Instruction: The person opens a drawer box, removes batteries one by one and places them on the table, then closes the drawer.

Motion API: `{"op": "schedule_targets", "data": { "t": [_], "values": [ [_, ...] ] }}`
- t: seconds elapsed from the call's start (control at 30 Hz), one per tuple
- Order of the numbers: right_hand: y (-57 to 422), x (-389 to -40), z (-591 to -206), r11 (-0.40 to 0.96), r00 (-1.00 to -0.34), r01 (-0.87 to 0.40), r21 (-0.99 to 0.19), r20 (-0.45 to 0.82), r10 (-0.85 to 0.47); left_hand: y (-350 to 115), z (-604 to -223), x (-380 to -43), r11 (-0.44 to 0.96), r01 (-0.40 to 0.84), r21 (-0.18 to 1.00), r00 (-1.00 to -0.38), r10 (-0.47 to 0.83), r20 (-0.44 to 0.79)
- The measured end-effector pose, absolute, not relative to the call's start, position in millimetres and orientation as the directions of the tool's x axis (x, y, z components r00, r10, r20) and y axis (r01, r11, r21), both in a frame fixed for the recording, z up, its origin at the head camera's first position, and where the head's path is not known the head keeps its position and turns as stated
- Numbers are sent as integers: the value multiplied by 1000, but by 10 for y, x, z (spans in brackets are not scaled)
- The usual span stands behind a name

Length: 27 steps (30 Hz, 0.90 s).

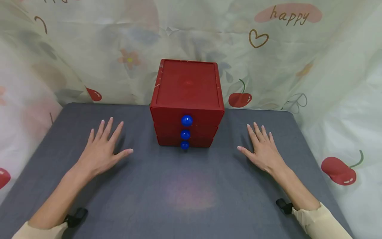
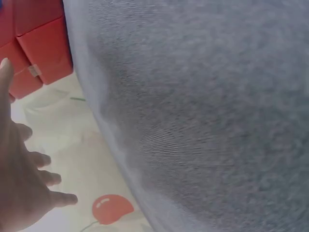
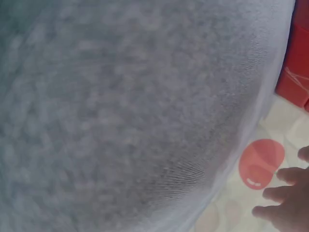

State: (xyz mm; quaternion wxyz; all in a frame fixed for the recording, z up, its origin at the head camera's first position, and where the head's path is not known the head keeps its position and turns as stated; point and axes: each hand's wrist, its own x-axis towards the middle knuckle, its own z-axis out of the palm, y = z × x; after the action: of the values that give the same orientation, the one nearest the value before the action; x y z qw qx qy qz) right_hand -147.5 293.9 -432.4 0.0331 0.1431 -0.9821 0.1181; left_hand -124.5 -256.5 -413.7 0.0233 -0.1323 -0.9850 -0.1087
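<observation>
A red box of three stacked drawers point(image 1: 188, 86) stands at the back middle of the table, each drawer front bearing a round blue knob point(image 1: 187, 120). All the drawers look pushed in. To the left of the box, my left hand point(image 1: 100, 151) is spread palm down over the table, fingers straight and thumb toward the box. On the other side my right hand point(image 1: 264, 151) lies likewise, its fingers spread and holding nothing. Both wrist views show part of the red box beyond straight fingers: the left hand point(image 2: 21, 174) and the right hand point(image 3: 292, 195).
The grey table point(image 1: 191, 186) has rounded far corners. Behind it and along both sides hangs a pale curtain point(image 1: 191, 33) printed with cherries, flowers and writing; the box stands close to it. Dark straps with small devices point(image 1: 77, 216) sit at both wrists beside cream sleeves.
</observation>
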Motion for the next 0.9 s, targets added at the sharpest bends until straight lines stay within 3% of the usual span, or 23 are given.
{"op": "schedule_targets", "data": {
  "t": [0.27,0.57,0.9],
  "values": [
    [2879,-1442,-4212,895,-898,-407,-185,263,-354,-2536,-3977,-1287,911,329,249,-943,306,128],
    [2664,-1343,-3980,825,-804,-530,-195,426,-415,-2500,-3790,-1364,818,477,321,-875,410,256],
    [2366,-1229,-3711,653,-625,-720,-235,629,-463,-2390,-3598,-1380,753,511,415,-858,420,294]
  ]
}}
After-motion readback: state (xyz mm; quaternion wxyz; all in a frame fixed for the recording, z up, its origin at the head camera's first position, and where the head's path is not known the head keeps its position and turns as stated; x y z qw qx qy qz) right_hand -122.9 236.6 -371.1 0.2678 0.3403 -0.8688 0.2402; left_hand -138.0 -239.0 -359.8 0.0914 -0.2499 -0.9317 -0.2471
